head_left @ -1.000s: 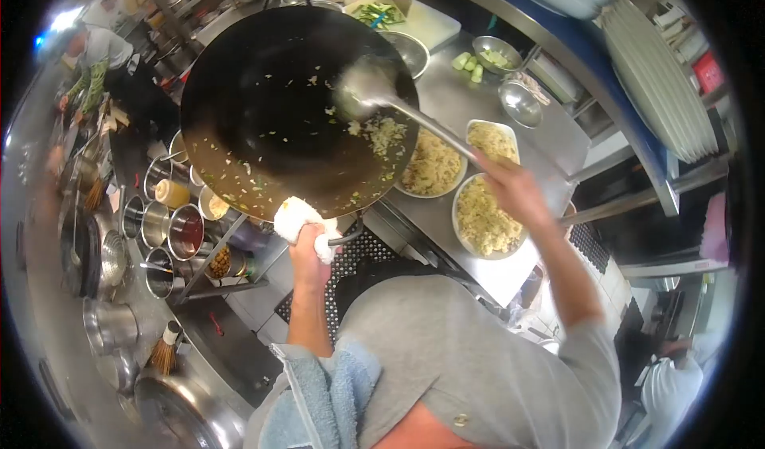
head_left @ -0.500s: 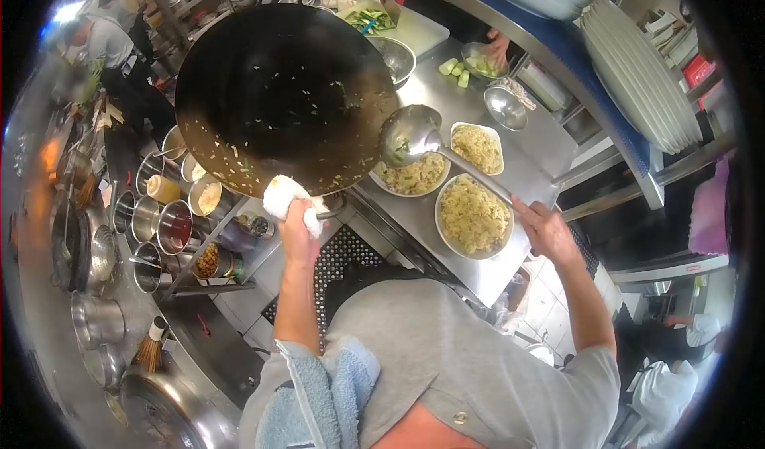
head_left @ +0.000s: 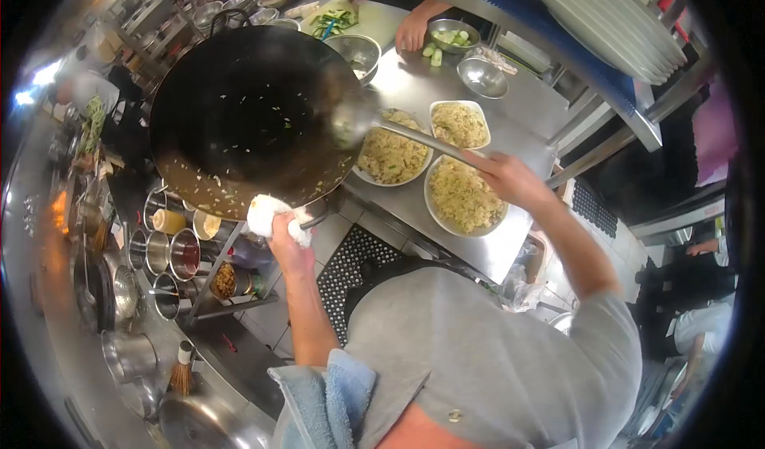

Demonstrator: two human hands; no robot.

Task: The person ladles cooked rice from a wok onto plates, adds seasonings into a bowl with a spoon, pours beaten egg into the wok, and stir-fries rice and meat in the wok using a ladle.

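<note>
My left hand [head_left: 288,242] grips the near handle of a large dark wok [head_left: 247,122] through a white cloth [head_left: 269,216]. The wok is tilted, with scattered rice grains and green bits on its inner wall. In my right hand [head_left: 510,180] is the long handle of a metal ladle [head_left: 430,141]; its bowl is blurred at the wok's right side. Beside the wok, fried rice fills a round dish [head_left: 392,156], a squarish white bowl [head_left: 460,124] and a larger oval dish [head_left: 462,198] on the steel counter [head_left: 518,134].
Another person's hand [head_left: 412,31] rests near a bowl of cut green vegetable [head_left: 453,36]. Sliced greens lie on a cutting board [head_left: 378,23]. Stacked plates [head_left: 606,23] sit on the upper right shelf. Sauce containers [head_left: 185,255] stand at left. Other people work at both sides.
The ladle has moved from above the rice dishes back to the wok's right side. Another person's hand has moved left from the vegetable bowl to the counter. The view has shifted.
</note>
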